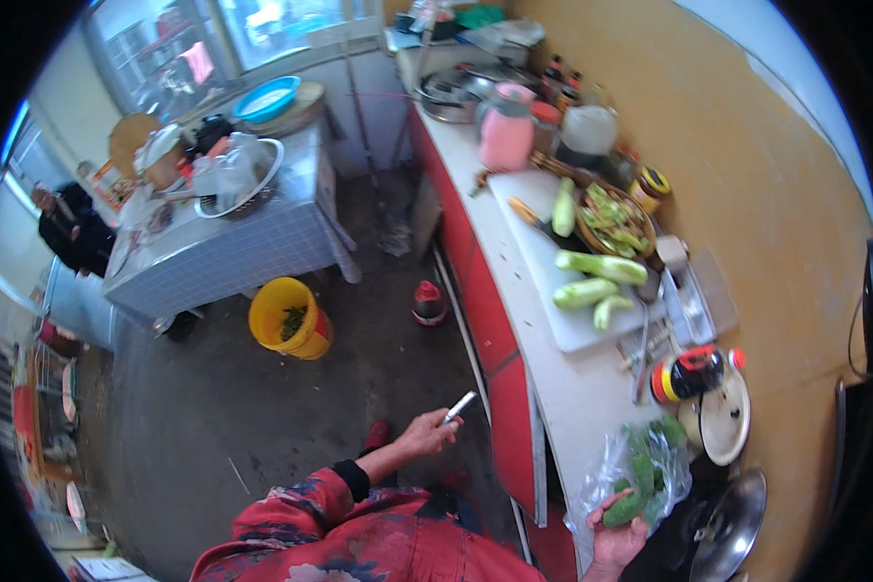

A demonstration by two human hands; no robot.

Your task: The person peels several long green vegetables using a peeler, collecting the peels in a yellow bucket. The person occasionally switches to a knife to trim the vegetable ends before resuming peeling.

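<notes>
My left hand point(427, 433) is closed around a small tool with a pale handle or blade point(459, 407), perhaps a peeler or knife, over the floor beside the counter. At the lower right, my right hand point(616, 540) grips the end of a green cucumber-like vegetable point(625, 508). That vegetable lies at a clear plastic bag point(602, 465) holding more green vegetables on the counter. Farther along, several pale green peeled vegetables point(600, 267) rest on a white cutting board point(545, 291), near a knife with a wooden handle point(524, 210).
A yellow bucket point(313, 342) with green scraps stands on the floor. A cabinet door point(513, 436) hangs ajar below the counter. A soy sauce bottle point(691, 373), a metal lid point(731, 527) and a basket of greens point(615, 218) line the wall side. A person point(76, 225) is beyond the table point(225, 273).
</notes>
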